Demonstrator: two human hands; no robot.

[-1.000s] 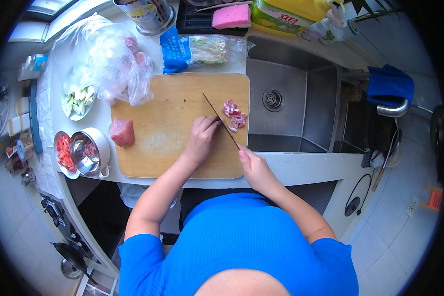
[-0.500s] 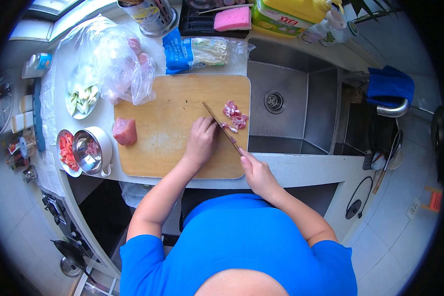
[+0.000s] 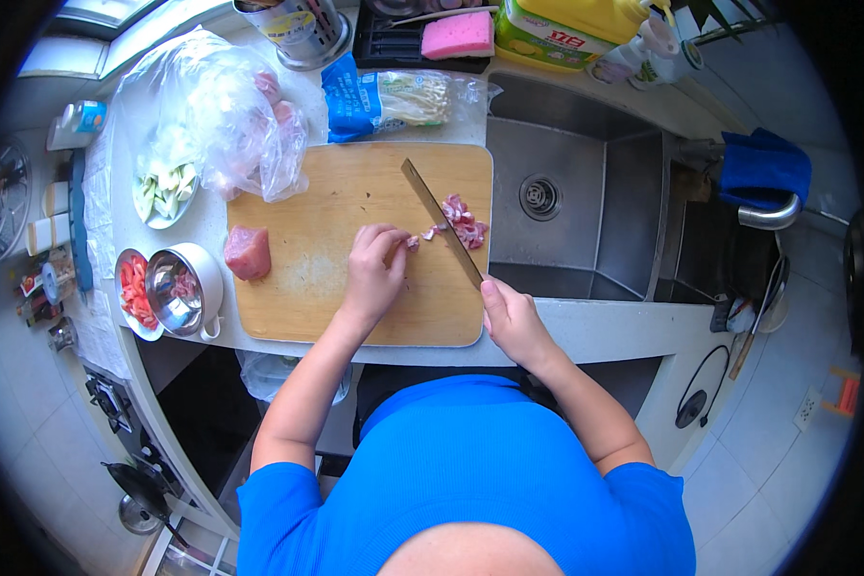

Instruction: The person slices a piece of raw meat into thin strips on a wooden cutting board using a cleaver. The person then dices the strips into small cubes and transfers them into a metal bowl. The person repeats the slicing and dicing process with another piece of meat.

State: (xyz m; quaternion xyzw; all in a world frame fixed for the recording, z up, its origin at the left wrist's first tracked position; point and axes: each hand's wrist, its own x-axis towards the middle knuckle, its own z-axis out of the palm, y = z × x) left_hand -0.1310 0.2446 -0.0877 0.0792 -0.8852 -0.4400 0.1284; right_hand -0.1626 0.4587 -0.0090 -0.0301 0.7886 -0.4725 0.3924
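My right hand (image 3: 516, 322) is closed round the handle of a kitchen knife (image 3: 442, 222), whose blade slants up and left across a wooden cutting board (image 3: 307, 312). My left hand (image 3: 371, 274) is on the board left of the blade, fingers bent together with a small piece of meat (image 3: 412, 243) at their tips. Its grip there is partly hidden. Cut meat slices (image 3: 466, 223) lie in a small heap on the blade's right side, a few bits close against it. A larger block of raw meat (image 3: 248, 252) rests at the board's left edge.
Left of the board are a metal-lined cup (image 3: 184, 293), a plate of cut tomato (image 3: 136, 300), a dish of green slices (image 3: 165, 195) and a clear plastic bag (image 3: 226, 125). Packaged mushrooms (image 3: 403, 99) lie behind it. A steel sink (image 3: 557, 163) adjoins on the right.
My left hand has drawn away leftward from the knife, with a small meat piece now showing at its fingertips. The knife has shifted right and up, its blade tilted to show more of its face.
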